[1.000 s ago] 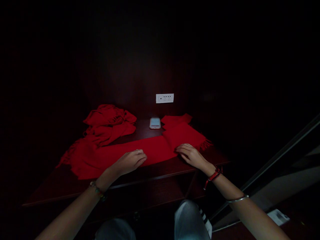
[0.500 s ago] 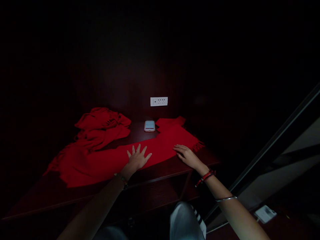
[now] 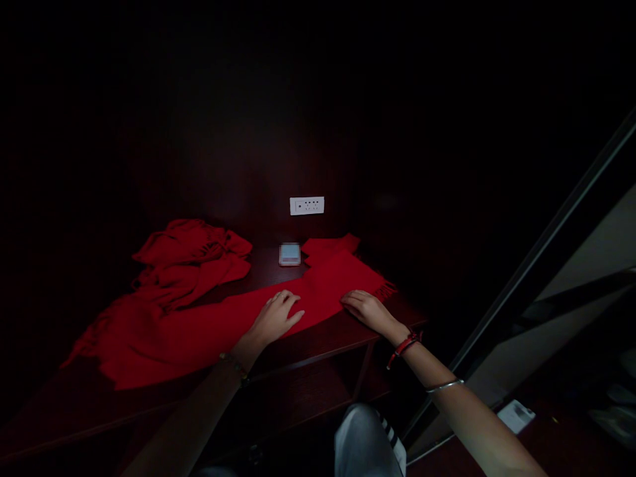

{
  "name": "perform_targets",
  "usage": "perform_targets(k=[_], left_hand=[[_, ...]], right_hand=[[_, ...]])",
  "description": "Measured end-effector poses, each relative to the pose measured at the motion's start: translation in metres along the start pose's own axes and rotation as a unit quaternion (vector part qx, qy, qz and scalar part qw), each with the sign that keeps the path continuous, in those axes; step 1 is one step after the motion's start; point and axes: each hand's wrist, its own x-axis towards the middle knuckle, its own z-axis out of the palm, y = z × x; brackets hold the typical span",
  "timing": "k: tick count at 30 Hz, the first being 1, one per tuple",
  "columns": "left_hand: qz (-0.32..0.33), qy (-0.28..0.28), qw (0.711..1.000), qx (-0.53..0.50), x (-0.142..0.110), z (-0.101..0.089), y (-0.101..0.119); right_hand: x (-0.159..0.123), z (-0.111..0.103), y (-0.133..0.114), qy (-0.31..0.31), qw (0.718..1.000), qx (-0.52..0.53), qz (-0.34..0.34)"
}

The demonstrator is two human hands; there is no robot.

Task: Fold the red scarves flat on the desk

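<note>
A red fringed scarf (image 3: 209, 328) lies spread lengthwise along the dark wooden shelf, its right end partly folded back. My left hand (image 3: 275, 318) rests on the scarf's middle, fingers bent and thumb apart, with nothing gripped. On the near edge further right sits my right hand (image 3: 365, 309), palm down, fingers lightly curved and side by side on the cloth. Whether its fingertips pinch any fabric is hidden. A second heap of red fringed cloth (image 3: 193, 258) is crumpled behind the left part of the scarf.
A small device with a lit screen (image 3: 290, 253) lies behind the scarf. A white socket panel (image 3: 307, 206) is on the back wall. The shelf's front edge (image 3: 318, 356) runs before me. Right, a slanted dark frame (image 3: 527, 285) stands near a white object (image 3: 517, 417) on the floor.
My left hand's spread fingers have drawn together and bent on the scarf. My right hand stays by the near edge, its fingers slightly more curved. The whole view has shifted a little.
</note>
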Motion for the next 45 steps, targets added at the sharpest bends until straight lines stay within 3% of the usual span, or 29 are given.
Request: perform_targets(k=[3,10,25,31,34,38,40,43,45], left_hand=[[0.071,-0.029,0.997,-0.012,0.001,-0.006,0.007],[0.105,-0.067,0.992,-0.007,-0.001,-0.018,0.01],[0.137,-0.01,0.99,0.036,-0.002,-0.011,0.002],[0.167,-0.064,0.984,0.026,-0.004,-0.013,0.005],[0.165,-0.058,0.985,0.009,-0.005,-0.016,0.006],[0.144,-0.038,0.989,-0.019,-0.003,-0.016,0.006],[0.102,-0.034,0.994,-0.026,0.0,-0.011,0.004],[-0.049,-0.08,0.995,-0.017,0.004,0.002,0.0],[-0.157,-0.128,0.979,-0.01,0.006,0.01,-0.002]], right_hand=[[0.002,-0.002,0.003,-0.023,0.998,-0.059,-0.028],[0.004,-0.002,0.009,-0.039,0.988,-0.131,-0.078],[0.008,-0.015,0.01,0.028,0.99,-0.128,-0.044],[-0.004,-0.011,0.009,-0.044,0.987,-0.13,-0.083],[-0.006,-0.008,0.011,-0.064,0.987,-0.124,-0.08],[-0.006,-0.009,0.01,-0.059,0.992,-0.098,-0.061],[-0.003,-0.012,0.006,-0.046,0.995,-0.068,-0.052],[0.011,-0.016,-0.002,-0.025,0.999,-0.013,-0.023],[0.029,-0.014,-0.008,-0.02,1.0,0.01,0.005]])
